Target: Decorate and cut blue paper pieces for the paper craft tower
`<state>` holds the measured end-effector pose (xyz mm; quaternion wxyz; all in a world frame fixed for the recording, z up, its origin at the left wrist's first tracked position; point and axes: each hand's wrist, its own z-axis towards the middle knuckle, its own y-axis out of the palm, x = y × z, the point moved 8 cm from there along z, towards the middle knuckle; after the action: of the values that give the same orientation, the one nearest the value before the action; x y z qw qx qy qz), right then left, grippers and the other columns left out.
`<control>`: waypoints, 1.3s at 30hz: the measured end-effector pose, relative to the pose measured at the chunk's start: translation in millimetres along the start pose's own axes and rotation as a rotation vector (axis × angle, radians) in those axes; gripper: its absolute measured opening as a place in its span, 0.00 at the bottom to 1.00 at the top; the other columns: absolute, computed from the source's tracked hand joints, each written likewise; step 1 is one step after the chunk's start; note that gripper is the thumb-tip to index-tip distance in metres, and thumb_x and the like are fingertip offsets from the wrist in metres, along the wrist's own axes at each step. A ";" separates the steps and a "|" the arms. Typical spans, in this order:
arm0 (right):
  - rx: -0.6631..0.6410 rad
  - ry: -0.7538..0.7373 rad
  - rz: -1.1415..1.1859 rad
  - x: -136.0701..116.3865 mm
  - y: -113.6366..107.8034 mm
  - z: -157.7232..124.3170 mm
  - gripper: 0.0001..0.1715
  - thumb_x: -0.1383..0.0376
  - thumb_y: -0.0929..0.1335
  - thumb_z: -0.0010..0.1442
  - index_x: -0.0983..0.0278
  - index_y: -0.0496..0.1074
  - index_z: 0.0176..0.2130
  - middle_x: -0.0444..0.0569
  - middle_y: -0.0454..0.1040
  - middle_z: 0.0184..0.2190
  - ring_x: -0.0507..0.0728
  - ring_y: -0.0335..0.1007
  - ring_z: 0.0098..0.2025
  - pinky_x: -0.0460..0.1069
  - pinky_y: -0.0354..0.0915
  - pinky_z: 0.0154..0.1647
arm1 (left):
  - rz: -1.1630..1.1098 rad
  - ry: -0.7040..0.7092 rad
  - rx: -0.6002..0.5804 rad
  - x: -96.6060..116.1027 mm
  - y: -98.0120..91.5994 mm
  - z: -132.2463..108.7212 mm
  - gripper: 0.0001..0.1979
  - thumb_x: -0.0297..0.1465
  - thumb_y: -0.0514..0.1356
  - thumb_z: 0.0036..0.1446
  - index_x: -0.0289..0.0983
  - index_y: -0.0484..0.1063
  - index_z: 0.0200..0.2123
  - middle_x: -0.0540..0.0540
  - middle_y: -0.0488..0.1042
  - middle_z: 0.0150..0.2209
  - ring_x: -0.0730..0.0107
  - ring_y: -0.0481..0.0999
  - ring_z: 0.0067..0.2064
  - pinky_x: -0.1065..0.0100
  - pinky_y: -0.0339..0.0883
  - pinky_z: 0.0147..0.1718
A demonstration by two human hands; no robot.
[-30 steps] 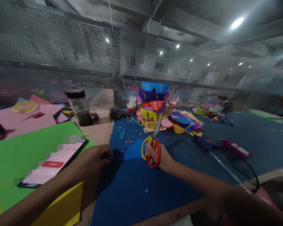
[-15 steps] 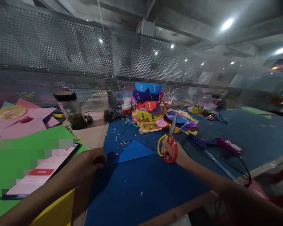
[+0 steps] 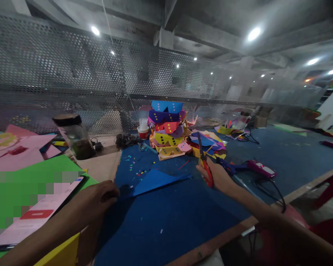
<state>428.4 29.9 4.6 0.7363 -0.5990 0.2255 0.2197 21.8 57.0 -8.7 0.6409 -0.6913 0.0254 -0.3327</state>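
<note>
My left hand (image 3: 100,197) is closed in a pinch on the near corner of a blue paper triangle (image 3: 155,178) that lies on the blue table mat (image 3: 166,221). My right hand (image 3: 218,175) grips a pair of scissors with red handles (image 3: 204,159), blades pointing up and away, just right of the triangle's tip. The blades look shut. A phone (image 3: 30,218) with a lit screen lies on green paper (image 3: 24,177) beside my left forearm.
A pile of decorated coloured paper pieces (image 3: 170,129) stands at mid table, with loose cut sheets (image 3: 208,142) to its right. A dark-lidded jar (image 3: 73,136) and a small cup (image 3: 143,131) stand near the mesh wall. A pink glue gun (image 3: 259,169) with cable lies right of my right hand.
My right hand has carried the scissors to the right, away from the blue triangle, and turned them edge-on. My left hand stays pinched on the paper's corner. The view has shifted right.
</note>
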 end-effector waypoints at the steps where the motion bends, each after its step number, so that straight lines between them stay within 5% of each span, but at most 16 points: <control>1: 0.018 -0.012 -0.190 3.3 -8.1 -1.9 0.19 0.48 0.66 0.69 0.60 0.66 0.45 0.46 0.78 0.26 0.58 0.75 0.26 0.48 0.59 0.26 | 0.001 0.001 0.013 1.6 -0.6 -0.3 0.09 0.33 0.57 0.57 0.42 0.78 0.34 0.48 0.82 0.35 0.61 0.79 0.36 0.67 0.68 0.37; 6: -0.086 -0.048 -0.633 16.2 -22.3 -14.1 0.18 0.48 0.69 0.67 0.58 0.69 0.46 0.50 0.82 0.36 0.64 0.81 0.39 0.49 0.57 0.31 | 0.039 0.028 0.094 9.1 3.4 -2.7 0.10 0.37 0.57 0.63 0.43 0.79 0.37 0.47 0.80 0.39 0.59 0.80 0.38 0.65 0.70 0.39; 11: -0.172 0.039 -0.645 27.9 -27.3 -11.8 0.17 0.51 0.71 0.64 0.60 0.73 0.46 0.49 0.81 0.34 0.62 0.80 0.37 0.48 0.57 0.31 | 0.054 0.253 0.240 31.9 14.5 -7.8 0.12 0.38 0.56 0.68 0.45 0.80 0.43 0.46 0.80 0.43 0.59 0.80 0.45 0.65 0.72 0.46; 15: -0.280 0.045 -0.586 31.7 -27.1 -6.9 0.15 0.56 0.73 0.64 0.61 0.75 0.47 0.50 0.81 0.41 0.60 0.79 0.40 0.47 0.60 0.33 | 0.072 0.368 0.243 45.0 27.2 -8.4 0.15 0.38 0.54 0.71 0.46 0.78 0.53 0.45 0.81 0.46 0.60 0.80 0.47 0.64 0.73 0.48; 19: -0.182 -0.058 -0.646 1.1 -27.8 -5.3 0.11 0.60 0.70 0.67 0.62 0.78 0.47 0.56 0.77 0.50 0.61 0.78 0.43 0.49 0.63 0.37 | 0.098 0.372 0.239 45.2 32.4 -4.8 0.16 0.37 0.53 0.73 0.46 0.78 0.55 0.45 0.81 0.45 0.61 0.79 0.46 0.62 0.75 0.48; 21: -0.154 -0.172 -0.527 -32.4 -16.1 -6.9 0.09 0.63 0.68 0.70 0.62 0.78 0.47 0.54 0.78 0.48 0.60 0.77 0.45 0.50 0.65 0.42 | 0.094 0.370 0.245 43.7 33.1 -3.4 0.17 0.37 0.52 0.73 0.45 0.79 0.53 0.44 0.81 0.45 0.61 0.79 0.45 0.61 0.75 0.47; 27: -0.398 -0.536 -0.195 -119.6 57.6 -16.8 0.09 0.62 0.73 0.67 0.63 0.78 0.46 0.51 0.78 0.45 0.59 0.73 0.50 0.52 0.65 0.52 | -0.004 0.294 0.188 39.1 35.1 -3.3 0.16 0.32 0.52 0.72 0.45 0.80 0.48 0.46 0.80 0.42 0.63 0.80 0.43 0.64 0.75 0.45; 32: -0.447 -0.472 -0.157 -117.0 85.1 -5.4 0.05 0.65 0.74 0.66 0.64 0.78 0.42 0.50 0.79 0.42 0.58 0.73 0.46 0.49 0.64 0.46 | -0.068 0.250 0.174 39.9 34.0 -6.9 0.16 0.31 0.51 0.71 0.45 0.80 0.46 0.47 0.80 0.42 0.64 0.80 0.43 0.65 0.74 0.46; 39: -0.535 -0.381 -0.124 -113.7 90.0 0.8 0.03 0.66 0.73 0.65 0.64 0.78 0.39 0.48 0.79 0.38 0.56 0.73 0.40 0.47 0.60 0.38 | -0.091 0.171 0.133 38.5 36.3 -5.2 0.15 0.27 0.51 0.69 0.43 0.78 0.43 0.47 0.78 0.40 0.63 0.79 0.43 0.64 0.72 0.45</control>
<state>283.9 41.4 2.0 0.5938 -0.7318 -0.0187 0.3338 63.4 28.2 -25.2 0.6650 -0.6168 0.0265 -0.4202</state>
